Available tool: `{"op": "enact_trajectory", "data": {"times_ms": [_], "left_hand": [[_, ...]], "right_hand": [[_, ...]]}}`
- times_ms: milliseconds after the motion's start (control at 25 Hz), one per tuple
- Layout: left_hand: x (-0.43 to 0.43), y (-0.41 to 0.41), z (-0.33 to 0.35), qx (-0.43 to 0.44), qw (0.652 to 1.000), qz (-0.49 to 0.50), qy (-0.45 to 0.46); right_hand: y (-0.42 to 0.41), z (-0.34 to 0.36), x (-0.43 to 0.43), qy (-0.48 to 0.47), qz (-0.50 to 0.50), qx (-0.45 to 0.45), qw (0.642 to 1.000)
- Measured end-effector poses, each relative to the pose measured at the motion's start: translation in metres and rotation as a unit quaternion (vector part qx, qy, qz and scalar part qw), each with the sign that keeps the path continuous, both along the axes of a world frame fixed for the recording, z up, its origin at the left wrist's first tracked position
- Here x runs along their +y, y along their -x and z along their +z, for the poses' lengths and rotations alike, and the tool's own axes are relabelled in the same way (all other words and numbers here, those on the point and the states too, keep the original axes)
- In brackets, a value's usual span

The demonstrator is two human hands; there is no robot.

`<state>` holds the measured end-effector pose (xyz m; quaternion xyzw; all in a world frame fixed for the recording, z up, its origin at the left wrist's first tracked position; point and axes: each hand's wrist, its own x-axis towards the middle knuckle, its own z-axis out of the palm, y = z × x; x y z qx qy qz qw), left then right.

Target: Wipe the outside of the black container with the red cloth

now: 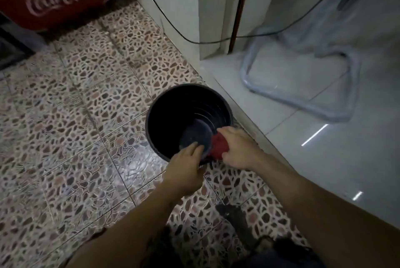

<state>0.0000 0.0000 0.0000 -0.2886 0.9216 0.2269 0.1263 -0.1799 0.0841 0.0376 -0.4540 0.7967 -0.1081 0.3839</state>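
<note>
Down on the pebble-patterned floor (75, 99), hard against the raised white step (244, 107), the container (164, 114) stands upright with its mouth open to the camera, so its long axis runs straight up from the floor. It looks like thin moulded plastic: light, stiff in the wall, probably smooth enough to skid or spin on the tile when rubbed. Judged from that, it wants steadying at the rim rather than squeezing at the side.

The left hand (187, 170) grips the near rim, fingers hooked over the edge into the mouth. The right hand (238, 148) is clenched round the bunched cloth (218, 145), pressing it at the near right of the rim, where the outer wall begins. How much of the cloth touches the outside cannot be told, as the hand covers it.

A paler round shape (195, 135) shows inside; whether it is the bottom or something lying there is unclear.
</note>
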Motion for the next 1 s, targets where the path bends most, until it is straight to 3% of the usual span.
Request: {"op": "enact_trajectory", "data": {"times_ms": [160, 360, 520, 720, 840, 1000], "left_hand": [[-0.001, 0.005, -0.052, 0.086, 0.995, 0.001, 0.046], [0.002, -0.002, -0.079, 0.245, 0.961, -0.047, 0.117], [0.005, -0.001, -0.068, 0.284, 0.951, -0.023, 0.123], [0.002, 0.011, -0.029, 0.36, 0.927, 0.028, 0.101], [0.004, 0.015, -0.018, 0.397, 0.913, 0.053, 0.081], [-0.001, 0.008, -0.026, 0.368, 0.921, 0.045, 0.12]], "right_hand": [[0.008, -0.056, -0.004, -0.013, 0.174, 0.153, 0.973], [0.018, -0.088, -0.009, 0.042, 0.234, 0.266, 0.934], [0.018, -0.074, -0.004, 0.097, 0.167, 0.227, 0.955], [0.02, -0.038, 0.015, 0.215, 0.072, 0.272, 0.935], [0.009, -0.026, 0.026, 0.271, -0.041, 0.263, 0.925], [-0.017, -0.03, 0.033, 0.336, -0.23, 0.195, 0.892]]}}
